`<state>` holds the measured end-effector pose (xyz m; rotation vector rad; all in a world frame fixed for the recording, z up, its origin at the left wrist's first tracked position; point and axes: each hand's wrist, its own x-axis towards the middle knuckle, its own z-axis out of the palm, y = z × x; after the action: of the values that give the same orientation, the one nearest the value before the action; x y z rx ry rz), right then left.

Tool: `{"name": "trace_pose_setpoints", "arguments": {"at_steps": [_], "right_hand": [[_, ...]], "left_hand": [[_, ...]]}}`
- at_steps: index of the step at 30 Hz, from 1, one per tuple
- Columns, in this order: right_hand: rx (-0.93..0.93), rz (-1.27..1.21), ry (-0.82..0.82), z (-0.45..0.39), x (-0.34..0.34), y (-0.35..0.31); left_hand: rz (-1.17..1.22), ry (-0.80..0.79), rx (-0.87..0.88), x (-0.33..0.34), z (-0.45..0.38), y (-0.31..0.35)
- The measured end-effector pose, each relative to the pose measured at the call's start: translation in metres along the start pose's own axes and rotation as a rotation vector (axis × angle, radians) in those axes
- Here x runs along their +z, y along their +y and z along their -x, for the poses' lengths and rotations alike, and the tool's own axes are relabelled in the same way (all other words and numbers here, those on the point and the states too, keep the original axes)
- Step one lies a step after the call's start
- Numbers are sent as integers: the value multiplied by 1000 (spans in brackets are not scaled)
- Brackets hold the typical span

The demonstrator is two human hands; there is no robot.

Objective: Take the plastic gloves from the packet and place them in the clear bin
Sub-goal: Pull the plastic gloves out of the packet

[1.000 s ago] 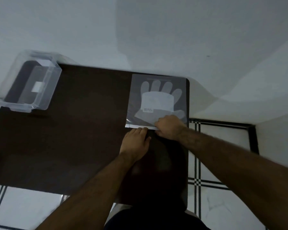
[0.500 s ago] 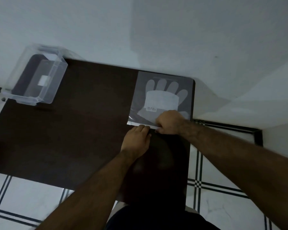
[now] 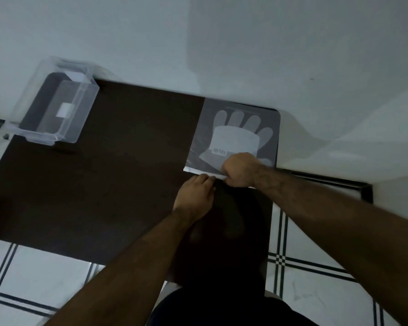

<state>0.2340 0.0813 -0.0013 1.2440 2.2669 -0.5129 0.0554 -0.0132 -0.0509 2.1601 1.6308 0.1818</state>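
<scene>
The packet (image 3: 236,135) lies flat at the far right corner of the dark worktop (image 3: 104,184), its long axis running from the person toward the wall; the printed glove fingers point to the wall and the white opening strip faces the person. The right hand (image 3: 239,170) is closed, pinching this near edge, and the left hand (image 3: 196,196) grips the strip with curled fingers just beside it. The clear bin (image 3: 54,111) stands well apart at the far left corner.

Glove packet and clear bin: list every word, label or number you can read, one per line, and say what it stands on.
Glove packet: a short pale logo on the white insert card, upside down to the camera and too blurred to read.
Clear bin: a white rectangular label, no legible print.
Nothing else bears text.
</scene>
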Motion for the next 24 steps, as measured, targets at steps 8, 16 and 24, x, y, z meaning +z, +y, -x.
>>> {"name": "trace_pose_setpoints", "arguments": {"at_steps": [8, 16, 24], "right_hand": [[15, -70, 12, -2, 2, 6], [38, -123, 11, -2, -3, 11], [103, -347, 185, -2, 11, 18]], "left_hand": [[-33, -6, 36, 3, -3, 0], [-98, -54, 55, 6, -4, 2], [-144, -73, -22, 2, -12, 15]]}}
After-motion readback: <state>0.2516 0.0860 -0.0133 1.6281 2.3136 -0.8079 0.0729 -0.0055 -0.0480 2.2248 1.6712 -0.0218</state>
